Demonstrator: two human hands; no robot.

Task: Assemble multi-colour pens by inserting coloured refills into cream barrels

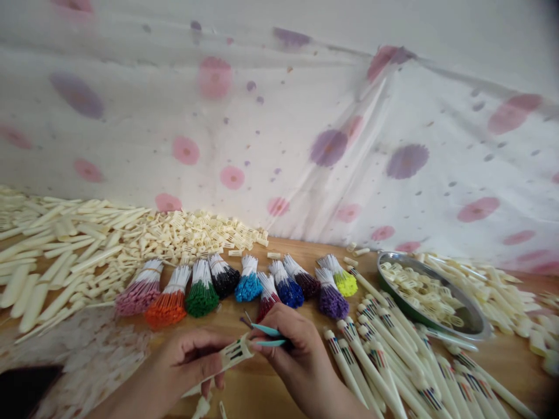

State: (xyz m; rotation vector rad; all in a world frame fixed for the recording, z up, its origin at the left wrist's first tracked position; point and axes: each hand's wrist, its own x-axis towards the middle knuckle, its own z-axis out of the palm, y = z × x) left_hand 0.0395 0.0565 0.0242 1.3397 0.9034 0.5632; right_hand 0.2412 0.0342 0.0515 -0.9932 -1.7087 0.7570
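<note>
My left hand (192,358) is closed around a cream pen barrel (233,353) whose slotted end points right. Just to its right, my right hand (292,349) pinches thin refills (266,330), teal ones and a dark one, with their ends at the barrel's slotted end. Both hands hover low over the wooden table (227,317). Behind them lies a row of bundled refills (201,291) in pink, orange, green, black, blue, red, purple and yellow.
Cream pen parts (87,244) are heaped at the left. Assembled multi-colour pens (393,361) lie at the right, beside a metal bowl (474,326) of small cream pieces. A flowered cloth (305,134) hangs behind.
</note>
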